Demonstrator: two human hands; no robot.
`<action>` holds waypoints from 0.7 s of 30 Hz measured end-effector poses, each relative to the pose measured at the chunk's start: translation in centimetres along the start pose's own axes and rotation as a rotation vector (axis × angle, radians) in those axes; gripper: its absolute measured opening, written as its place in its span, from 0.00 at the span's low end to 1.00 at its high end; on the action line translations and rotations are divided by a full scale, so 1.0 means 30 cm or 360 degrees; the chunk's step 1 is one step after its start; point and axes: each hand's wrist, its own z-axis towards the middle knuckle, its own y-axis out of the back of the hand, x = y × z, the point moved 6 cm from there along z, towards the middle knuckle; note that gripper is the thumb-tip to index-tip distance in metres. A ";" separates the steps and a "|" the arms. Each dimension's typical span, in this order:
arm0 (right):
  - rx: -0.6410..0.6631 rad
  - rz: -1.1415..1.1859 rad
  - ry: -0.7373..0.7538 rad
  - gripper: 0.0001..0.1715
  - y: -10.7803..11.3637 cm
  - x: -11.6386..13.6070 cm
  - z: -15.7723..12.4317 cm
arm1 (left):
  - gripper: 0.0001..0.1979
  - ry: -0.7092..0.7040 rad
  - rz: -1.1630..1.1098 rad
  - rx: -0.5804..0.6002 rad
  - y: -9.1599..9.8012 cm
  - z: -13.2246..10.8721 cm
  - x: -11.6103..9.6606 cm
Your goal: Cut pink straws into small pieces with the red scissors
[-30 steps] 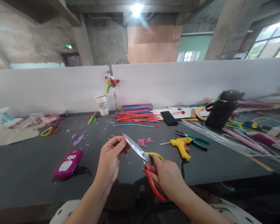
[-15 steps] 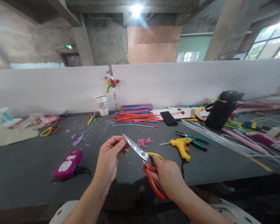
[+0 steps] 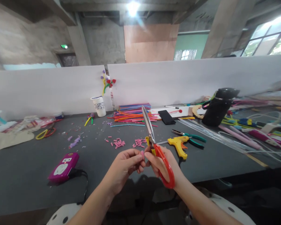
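Observation:
My left hand pinches a short pink piece of pipe cleaner between thumb and fingertips. Close beside it, my right hand is wrapped round scissors with one red and one yellow handle. Their blades point up and away from me and look closed. The right fingertips are near the pink piece; whether they touch it I cannot tell. Just beyond my hands, small cut pink pieces lie in two loose piles, a left pile and a right pile.
Behind the piles is a bundle of coloured pipe cleaners, with a phone beside it. To the right lie a yellow glue gun, green-handled pliers and a black jug. A magenta power box and purple scraps are leftward.
The scissors have swung upright, away from the left fingers. Both hands have come together nearer the table's front edge. The left pink pile, earlier behind my left hand, now shows.

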 end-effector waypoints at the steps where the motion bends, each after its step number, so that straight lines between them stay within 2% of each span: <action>1: 0.0005 0.0064 -0.0022 0.11 -0.002 0.001 0.002 | 0.06 0.0012 0.0019 0.0018 -0.005 0.000 0.006; 8: 0.0090 0.0084 -0.0130 0.07 0.001 0.004 0.004 | 0.05 0.0088 0.0139 -0.0003 -0.005 0.004 0.026; 11: 0.0127 0.0005 -0.0078 0.07 0.002 0.006 0.002 | 0.06 0.0021 0.0313 -0.0066 0.006 0.013 0.025; 15: 0.0065 -0.0110 -0.0021 0.05 0.003 -0.011 0.009 | 0.06 -0.0093 0.0530 -0.0149 0.016 0.022 0.018; 21: -0.0018 -0.0394 0.0146 0.09 0.011 -0.004 0.014 | 0.05 -0.0154 0.0511 -0.0226 0.023 0.014 -0.005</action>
